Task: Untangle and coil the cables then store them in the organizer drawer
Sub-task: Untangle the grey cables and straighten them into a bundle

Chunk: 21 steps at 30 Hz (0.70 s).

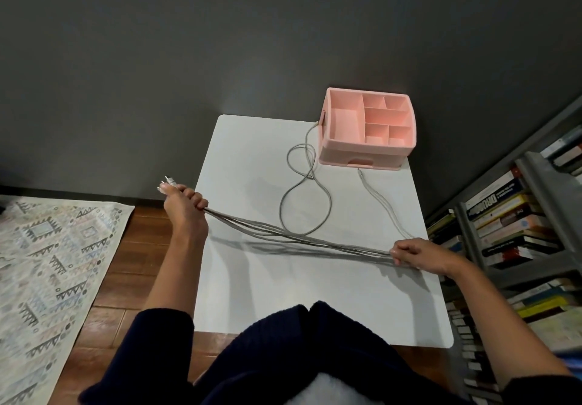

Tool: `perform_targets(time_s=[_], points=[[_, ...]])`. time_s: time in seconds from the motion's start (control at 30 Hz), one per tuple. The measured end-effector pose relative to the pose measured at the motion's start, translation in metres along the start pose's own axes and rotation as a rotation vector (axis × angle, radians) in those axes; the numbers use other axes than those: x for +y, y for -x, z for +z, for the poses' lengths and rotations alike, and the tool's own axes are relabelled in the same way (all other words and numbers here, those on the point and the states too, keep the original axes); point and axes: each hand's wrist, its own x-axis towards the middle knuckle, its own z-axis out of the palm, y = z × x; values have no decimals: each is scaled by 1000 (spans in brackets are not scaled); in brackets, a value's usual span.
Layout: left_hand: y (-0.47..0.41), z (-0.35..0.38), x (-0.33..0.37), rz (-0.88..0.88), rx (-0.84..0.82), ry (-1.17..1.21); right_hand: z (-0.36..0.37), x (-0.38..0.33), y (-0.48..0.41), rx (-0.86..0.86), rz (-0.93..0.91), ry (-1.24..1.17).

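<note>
Several strands (299, 238) span the table (315, 303), left edge to right edge: left hand (185, 212) fisted round one end, right hand (415, 255) pinching the other. Caution: I judge more tension could snag the slack loop (304, 195) beside the organizer (337, 152), far right corner.

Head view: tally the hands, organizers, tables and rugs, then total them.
Bare hands: 2, left hand and right hand
Pink plastic compartment organizer: 1
White rounded-corner table: 1
Pale patterned rug: 1
Total: 5
</note>
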Motion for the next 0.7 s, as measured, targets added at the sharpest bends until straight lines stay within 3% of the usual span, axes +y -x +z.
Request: perform_targets(time_s=[0.1,0.3,0.5,0.6,0.7], points=[[6,10,1,65,-120,-144,5,-11,-4,-13,-16,50],[46,47,-35,72,-585,-703,15,-32,-12,-6,-27,103],[88,71,-85,84,-1022,-1070,2,-52,-11,68,-115,-16],[99,74,-106,38,-1234,-1174,-11,-68,-10,85,-189,-87],[102,76,-115,1,-1342,-1172,-21,-77,-12,89,-264,-216]])
